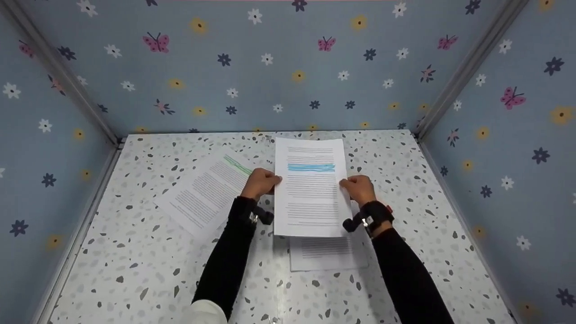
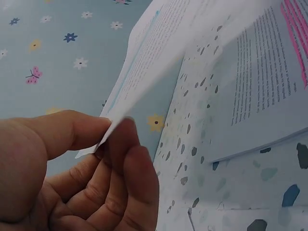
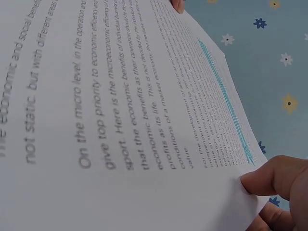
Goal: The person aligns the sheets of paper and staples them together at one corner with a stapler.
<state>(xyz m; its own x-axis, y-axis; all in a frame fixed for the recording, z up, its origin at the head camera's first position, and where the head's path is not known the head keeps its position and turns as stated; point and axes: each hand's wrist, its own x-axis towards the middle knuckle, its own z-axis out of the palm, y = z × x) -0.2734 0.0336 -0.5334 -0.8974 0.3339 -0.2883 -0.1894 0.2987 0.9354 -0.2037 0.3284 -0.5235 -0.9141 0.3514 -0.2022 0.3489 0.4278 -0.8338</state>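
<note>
Both hands hold up a printed sheet of paper point(image 1: 310, 193) with a blue highlighted band near its top. My left hand point(image 1: 262, 183) pinches its left edge between thumb and fingers, as the left wrist view shows close up. On the opposite edge, my right hand point(image 1: 360, 189) pinches the sheet with the thumb on the printed face. Beneath the raised sheet lies another printed page point(image 1: 328, 254), mostly hidden in the head view; a pink highlighted band point(image 2: 296, 43) shows on it in the left wrist view.
Left of the hands, a printed page point(image 1: 204, 193) with a green highlighted band lies at an angle on the speckled table point(image 1: 135, 270). Part of it is behind the left hand and forearm. Flower-patterned walls point(image 1: 279, 67) border the table at the back and both sides.
</note>
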